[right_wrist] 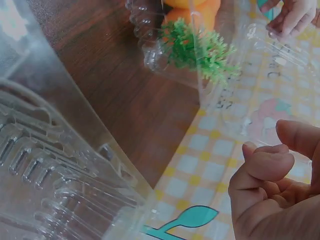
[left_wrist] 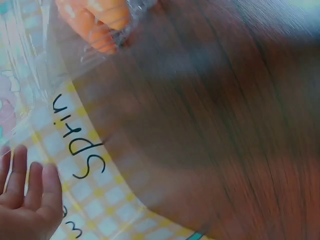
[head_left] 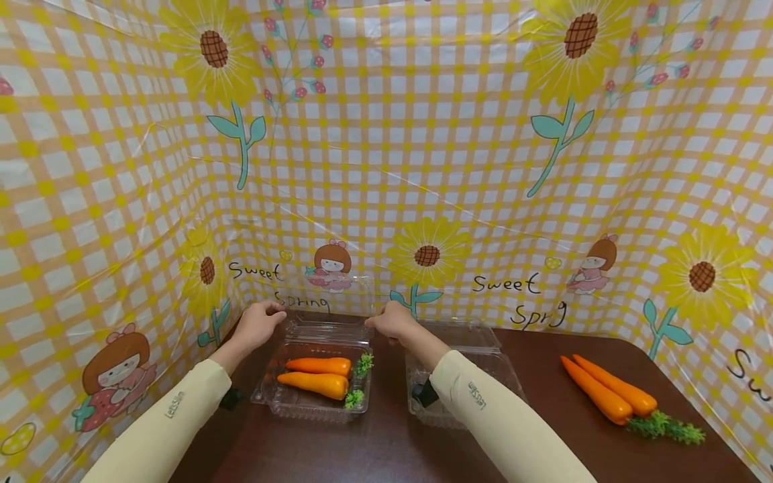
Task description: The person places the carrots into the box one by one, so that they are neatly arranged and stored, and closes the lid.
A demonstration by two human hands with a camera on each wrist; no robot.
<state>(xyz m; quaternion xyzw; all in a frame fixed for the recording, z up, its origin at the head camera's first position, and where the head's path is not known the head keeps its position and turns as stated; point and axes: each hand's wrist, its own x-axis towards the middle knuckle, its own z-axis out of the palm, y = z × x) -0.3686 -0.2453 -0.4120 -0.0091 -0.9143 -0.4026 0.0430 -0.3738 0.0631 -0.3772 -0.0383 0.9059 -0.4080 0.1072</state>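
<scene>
Dark brown wooden table (head_left: 374,449), yellow-and-white checked sunflower backdrop (head_left: 386,154) wrapping three sides, bright even light

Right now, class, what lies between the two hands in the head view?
Between the left hand and right hand stands the raised clear lid of the box holding two carrots.

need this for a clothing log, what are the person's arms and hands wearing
Both arms wear long, snug cream sleeves reaching the wrists: the left sleeve and right sleeve each carry small dark lettering along the forearm. A black strap-like piece sits under the right forearm. The left hand and right hand are bare.
</scene>
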